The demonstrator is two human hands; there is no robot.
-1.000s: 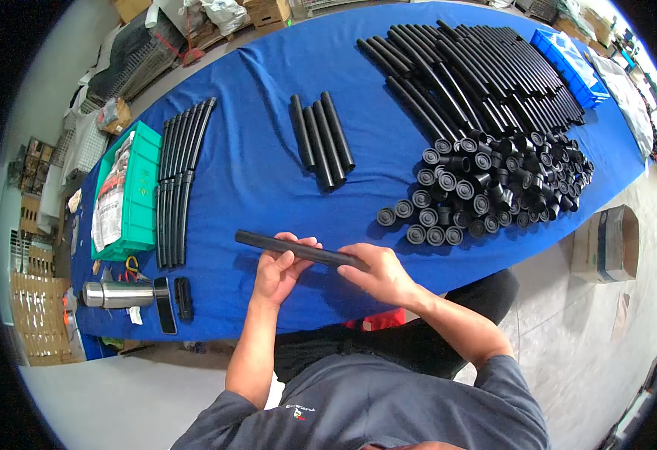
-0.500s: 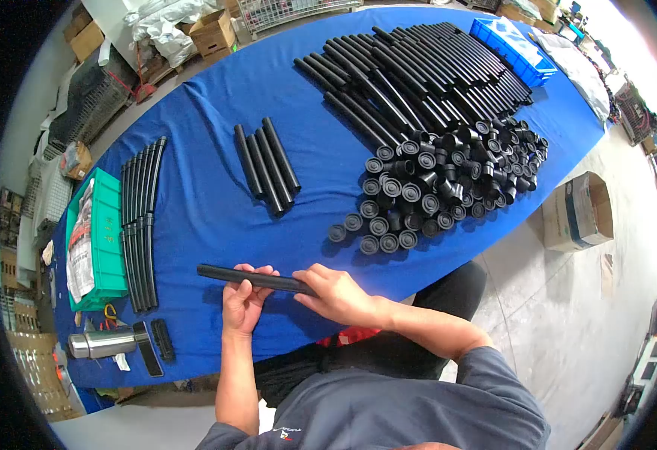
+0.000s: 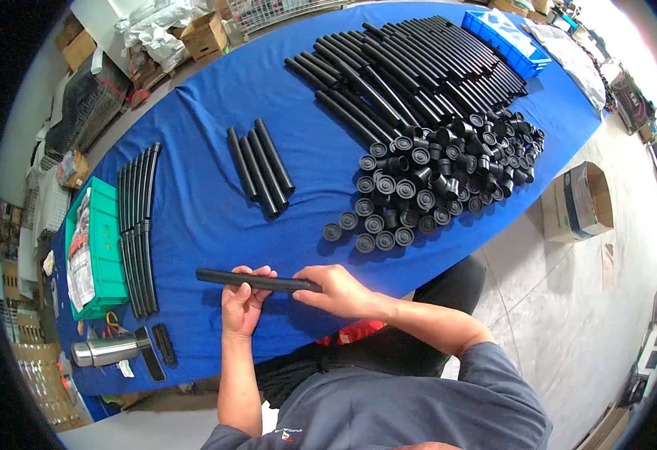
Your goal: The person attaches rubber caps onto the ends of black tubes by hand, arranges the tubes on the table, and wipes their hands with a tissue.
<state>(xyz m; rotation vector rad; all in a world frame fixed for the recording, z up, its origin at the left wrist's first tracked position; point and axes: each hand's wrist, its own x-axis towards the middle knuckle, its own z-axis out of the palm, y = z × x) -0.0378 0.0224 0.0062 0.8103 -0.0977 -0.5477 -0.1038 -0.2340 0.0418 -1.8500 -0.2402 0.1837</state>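
Note:
A black tube [image 3: 279, 283] lies across both my hands above the near part of the blue cloth. My left hand [image 3: 244, 304] is closed around its middle from below, thumb on top. At the tube's right end, my right hand [image 3: 339, 291] grips it from above and hides that tip. Beyond my hands, three loose black tubes [image 3: 257, 169] rest side by side. To their right spreads a heap of black round caps [image 3: 426, 180] with ringed faces. Behind the caps is a large stack of black tubes [image 3: 411, 67].
Joined tubes [image 3: 139, 225] line up at the left beside a green crate [image 3: 111, 255]. A steel flask [image 3: 107, 351] and a phone [image 3: 151, 354] lie near the left edge. A blue basket [image 3: 504, 45] stands far right; a cardboard box [image 3: 579, 202] is on the floor.
The view has shifted slightly, so the table's things appear a little displaced. Both hands still hold the tube, and the right hand has moved slightly along its end.

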